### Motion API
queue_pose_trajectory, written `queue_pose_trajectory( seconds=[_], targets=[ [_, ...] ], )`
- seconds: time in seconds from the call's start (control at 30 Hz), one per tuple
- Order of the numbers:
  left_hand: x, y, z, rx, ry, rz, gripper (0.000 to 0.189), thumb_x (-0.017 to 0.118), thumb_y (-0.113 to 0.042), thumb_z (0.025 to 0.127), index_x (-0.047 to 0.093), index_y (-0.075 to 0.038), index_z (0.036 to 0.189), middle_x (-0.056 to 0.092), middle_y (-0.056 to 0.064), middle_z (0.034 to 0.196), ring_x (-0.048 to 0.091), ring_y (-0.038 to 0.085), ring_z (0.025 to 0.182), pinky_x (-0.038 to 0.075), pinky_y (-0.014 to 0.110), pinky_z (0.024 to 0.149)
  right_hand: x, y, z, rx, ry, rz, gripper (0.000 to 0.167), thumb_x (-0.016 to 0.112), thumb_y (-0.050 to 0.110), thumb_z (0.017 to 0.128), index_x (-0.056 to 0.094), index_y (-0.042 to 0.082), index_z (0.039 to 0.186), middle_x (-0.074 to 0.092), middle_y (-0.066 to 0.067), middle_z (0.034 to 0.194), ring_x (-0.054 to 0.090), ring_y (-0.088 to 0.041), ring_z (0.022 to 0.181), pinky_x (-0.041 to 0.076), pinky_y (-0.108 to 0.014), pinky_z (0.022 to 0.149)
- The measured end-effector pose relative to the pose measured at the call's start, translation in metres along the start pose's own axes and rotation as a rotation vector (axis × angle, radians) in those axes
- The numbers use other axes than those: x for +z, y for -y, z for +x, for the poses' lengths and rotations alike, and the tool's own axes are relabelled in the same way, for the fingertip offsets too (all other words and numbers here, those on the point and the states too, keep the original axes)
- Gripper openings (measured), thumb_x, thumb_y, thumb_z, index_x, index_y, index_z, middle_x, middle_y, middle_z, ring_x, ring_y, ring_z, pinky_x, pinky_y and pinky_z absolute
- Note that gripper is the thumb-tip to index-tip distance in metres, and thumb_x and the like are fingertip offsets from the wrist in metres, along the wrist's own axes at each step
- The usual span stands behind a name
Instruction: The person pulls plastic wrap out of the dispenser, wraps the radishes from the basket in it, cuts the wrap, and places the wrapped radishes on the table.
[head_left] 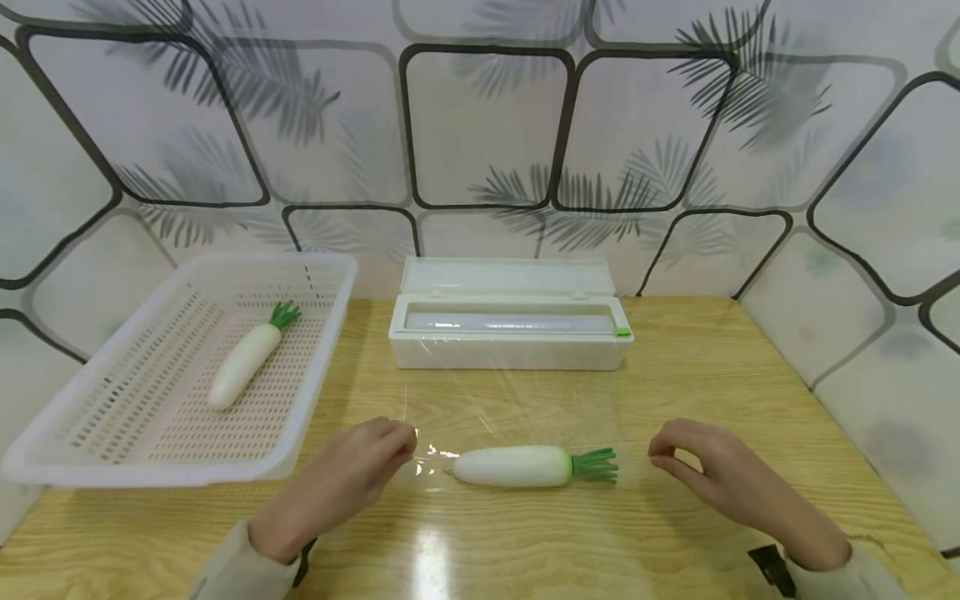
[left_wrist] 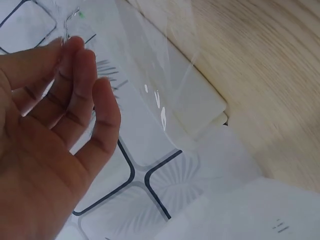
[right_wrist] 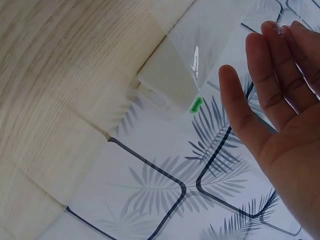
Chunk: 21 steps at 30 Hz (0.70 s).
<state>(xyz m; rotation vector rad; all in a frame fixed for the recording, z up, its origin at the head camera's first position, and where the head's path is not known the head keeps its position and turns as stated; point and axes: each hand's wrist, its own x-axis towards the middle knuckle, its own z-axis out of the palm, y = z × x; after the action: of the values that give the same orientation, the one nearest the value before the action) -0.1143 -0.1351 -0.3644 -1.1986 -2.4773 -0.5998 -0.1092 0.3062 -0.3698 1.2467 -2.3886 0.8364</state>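
Observation:
Clear cling film (head_left: 510, 408) stretches from a white dispenser box (head_left: 510, 354), lid raised, toward the front. My left hand (head_left: 367, 458) pinches one corner of the film between thumb and fingertips, as the left wrist view (left_wrist: 55, 100) also shows. On the other side my right hand (head_left: 705, 462) pinches the opposite corner; in the right wrist view, film bunches at its fingertips (right_wrist: 282, 31). Between the hands lies a white radish (head_left: 513, 467) with green stem stubs pointing right, the film's front edge over or beside it.
A white perforated basket (head_left: 318, 367) stands at the left with a second white radish (head_left: 243, 367) in it. Inside the box sits the film roll (head_left: 510, 322), and a green slider (head_left: 622, 332) is at the box's right end. Patterned covering (head_left: 487, 125) rises behind the wooden table (head_left: 720, 358).

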Motion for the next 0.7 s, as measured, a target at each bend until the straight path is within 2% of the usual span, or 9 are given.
queue_pose_trajectory(
  seconds=[0.1,0.23,0.3,0.37,0.53,0.7],
  targets=[
    [0.004,0.001,0.002,-0.017,-0.030,0.069,0.025,0.076,0.005,0.085,0.056,-0.010,0.084,0.053,-0.005,0.073,0.045,0.006,0.062,0.040,0.017,0.050,0.001,-0.003,0.003,0.018,0.001,-0.012,0.001,0.065,0.018,0.099,0.066,0.017,0.099,0.066,0.006,0.087,0.062,-0.005,0.075,0.048,-0.014,0.066],
    [0.009,0.003,0.004,-0.058,-0.047,0.135,0.022,0.078,0.006,0.084,0.060,-0.006,0.090,0.063,0.002,0.079,0.056,0.013,0.064,0.046,0.020,0.052,0.002,-0.007,0.009,0.056,0.015,-0.006,0.021,0.075,-0.003,0.088,0.068,0.015,0.097,0.068,0.005,0.087,0.064,-0.006,0.075,0.049,-0.015,0.066],
    [0.012,0.004,0.005,-0.071,-0.059,0.158,0.023,0.079,0.006,0.083,0.060,-0.005,0.090,0.064,0.003,0.079,0.058,0.014,0.064,0.048,0.021,0.053,0.004,-0.009,0.011,0.078,0.020,0.000,0.030,0.076,-0.013,0.080,0.068,0.013,0.095,0.068,0.004,0.086,0.064,-0.006,0.075,0.051,-0.016,0.066],
    [0.014,0.005,0.007,-0.078,-0.073,0.175,0.026,0.080,0.006,0.081,0.058,-0.005,0.090,0.061,0.003,0.077,0.055,0.013,0.062,0.047,0.021,0.052,0.005,-0.012,0.014,0.098,0.023,0.000,0.032,0.076,-0.016,0.078,0.069,0.011,0.094,0.069,0.003,0.085,0.064,-0.006,0.076,0.052,-0.018,0.065],
    [0.019,0.006,0.014,-0.112,-0.073,0.197,0.029,0.081,0.007,0.080,0.056,-0.005,0.086,0.053,0.001,0.071,0.049,0.012,0.059,0.043,0.021,0.049,0.009,-0.019,0.018,0.164,0.045,-0.034,0.027,0.076,-0.014,0.080,0.069,0.010,0.091,0.068,0.004,0.083,0.063,-0.003,0.075,0.054,-0.025,0.062],
    [0.023,0.007,0.017,-0.183,0.010,0.221,0.025,0.081,0.005,0.081,0.059,-0.006,0.085,0.057,0.001,0.070,0.050,0.011,0.057,0.042,0.020,0.047,0.014,-0.024,0.020,0.310,0.141,-0.012,0.018,0.074,-0.007,0.087,0.070,0.010,0.088,0.067,0.007,0.082,0.060,-0.003,0.073,0.053,-0.027,0.061]
  ],
)
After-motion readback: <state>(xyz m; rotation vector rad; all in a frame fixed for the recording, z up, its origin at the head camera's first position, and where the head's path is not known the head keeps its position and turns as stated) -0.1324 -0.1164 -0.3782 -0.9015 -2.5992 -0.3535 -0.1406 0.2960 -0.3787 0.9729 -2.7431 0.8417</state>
